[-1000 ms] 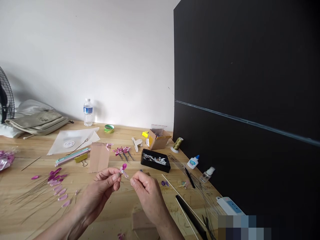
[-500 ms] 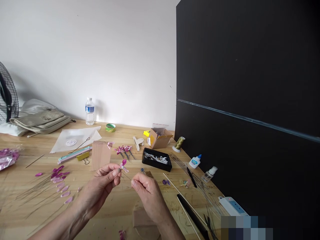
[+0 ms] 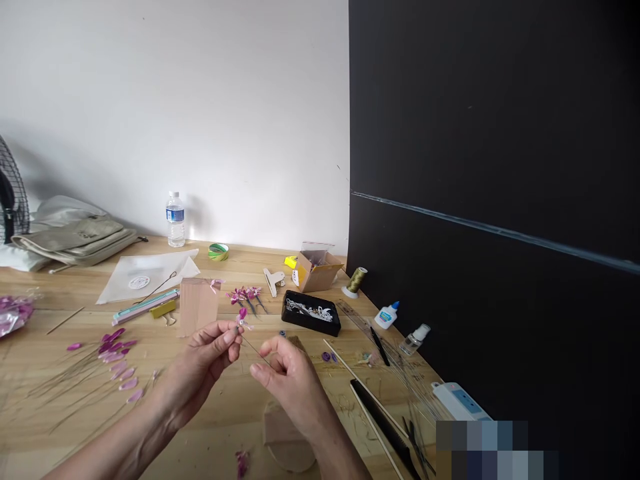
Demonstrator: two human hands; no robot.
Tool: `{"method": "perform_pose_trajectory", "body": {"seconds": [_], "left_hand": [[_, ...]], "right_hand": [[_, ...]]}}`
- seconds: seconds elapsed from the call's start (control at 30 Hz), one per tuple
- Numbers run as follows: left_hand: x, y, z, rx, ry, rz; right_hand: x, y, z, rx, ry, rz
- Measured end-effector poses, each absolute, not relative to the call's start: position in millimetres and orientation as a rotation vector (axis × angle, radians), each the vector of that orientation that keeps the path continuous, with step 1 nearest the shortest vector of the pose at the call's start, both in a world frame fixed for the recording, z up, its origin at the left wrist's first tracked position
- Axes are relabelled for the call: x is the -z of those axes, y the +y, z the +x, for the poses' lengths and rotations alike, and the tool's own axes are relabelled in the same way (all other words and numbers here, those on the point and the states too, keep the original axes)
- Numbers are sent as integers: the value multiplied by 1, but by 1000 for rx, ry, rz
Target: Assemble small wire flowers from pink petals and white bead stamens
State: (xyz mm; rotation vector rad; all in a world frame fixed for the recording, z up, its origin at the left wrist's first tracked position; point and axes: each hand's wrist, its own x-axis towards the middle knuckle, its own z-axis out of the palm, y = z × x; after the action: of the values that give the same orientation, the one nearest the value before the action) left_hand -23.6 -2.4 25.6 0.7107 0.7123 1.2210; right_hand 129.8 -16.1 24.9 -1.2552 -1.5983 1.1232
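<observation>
My left hand (image 3: pixel 213 353) pinches a small pink flower (image 3: pixel 243 316) just below its petals, between thumb and fingertips. From the flower a thin wire stem (image 3: pixel 253 347) slants down to the right. My right hand (image 3: pixel 293 380) is around the lower end of that stem, its thumb and forefinger apart; whether the wire touches the fingers I cannot tell. Behind the held flower lie several finished pink flowers (image 3: pixel 245 294) on dark stems. Loose magenta and pale pink petals (image 3: pixel 117 350) on wires spread over the table left of my left forearm.
A black tray (image 3: pixel 311 325) with white pieces sits beyond my right hand, near a cardboard box (image 3: pixel 320 272). To the right are a thread spool (image 3: pixel 355 283), glue bottle (image 3: pixel 387 316), spray bottle (image 3: pixel 415 340), black comb (image 3: pixel 383 427) and scissors (image 3: pixel 417 443). A water bottle (image 3: pixel 175 223) stands by the wall.
My right thumb and forefinger have come apart from their pinch on the wire stem. The left hand keeps its hold on the flower. The whole view has shifted slightly.
</observation>
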Motion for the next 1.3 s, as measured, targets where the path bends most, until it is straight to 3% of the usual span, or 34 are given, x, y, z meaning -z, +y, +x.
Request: {"method": "perform_pose_trajectory", "body": {"seconds": [0.47,1.3], "left_hand": [[-28,-9,-12,-1256,658,571],[-24,-2,-14,-1277,703,439]], "right_hand": [[-28,-15,99,-944,-1423,-1239],[-20,-7,76,-1611,-916,-899]]}}
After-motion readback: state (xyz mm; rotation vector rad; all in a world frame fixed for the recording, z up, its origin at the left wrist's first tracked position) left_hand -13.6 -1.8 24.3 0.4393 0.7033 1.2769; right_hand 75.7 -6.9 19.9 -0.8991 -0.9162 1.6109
